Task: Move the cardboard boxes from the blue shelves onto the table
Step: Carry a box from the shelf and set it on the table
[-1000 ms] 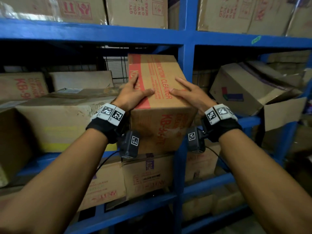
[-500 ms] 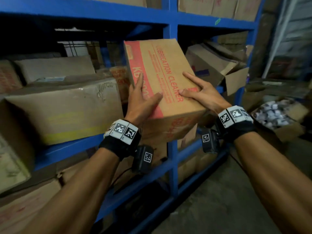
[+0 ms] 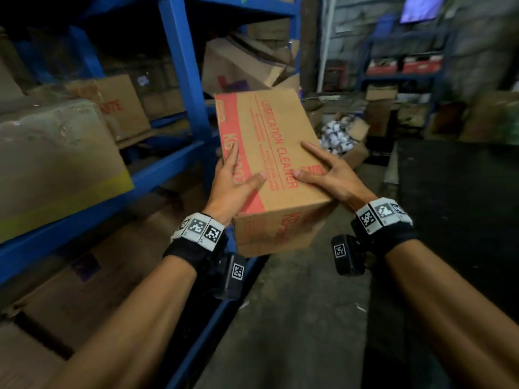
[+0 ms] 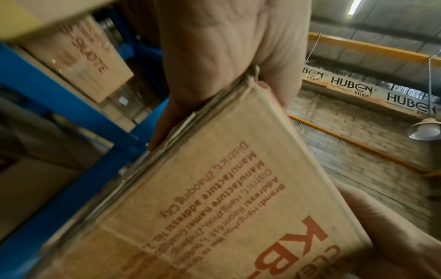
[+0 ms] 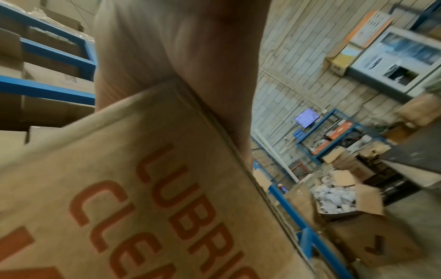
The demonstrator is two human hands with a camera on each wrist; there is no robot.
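A brown cardboard box (image 3: pixel 269 153) printed "LUBRICATION CLEANER" in red hangs in the air in front of the blue shelves (image 3: pixel 182 66), carried between both hands. My left hand (image 3: pixel 236 178) grips its near left edge, thumb and forefinger on top. My right hand (image 3: pixel 328 175) grips the near right edge, fingers spread over the top. In the left wrist view the left hand (image 4: pixel 226 47) straddles a corner of the box (image 4: pixel 226 207). The right wrist view shows the right hand (image 5: pixel 179 47) laid over the edge of the box (image 5: pixel 119 188). A dark table top (image 3: pixel 455 192) lies at the right.
More cardboard boxes (image 3: pixel 56 153) fill the shelves at the left, and a tilted open box (image 3: pixel 238 63) sits behind the held one. An open carton of white items (image 3: pixel 339 133) stands on the floor ahead. Bare concrete floor (image 3: pixel 295 318) runs between shelves and table.
The box has come off the shelf and swung to the right with both hands on it. The view has turned from the shelves toward the aisle and table.
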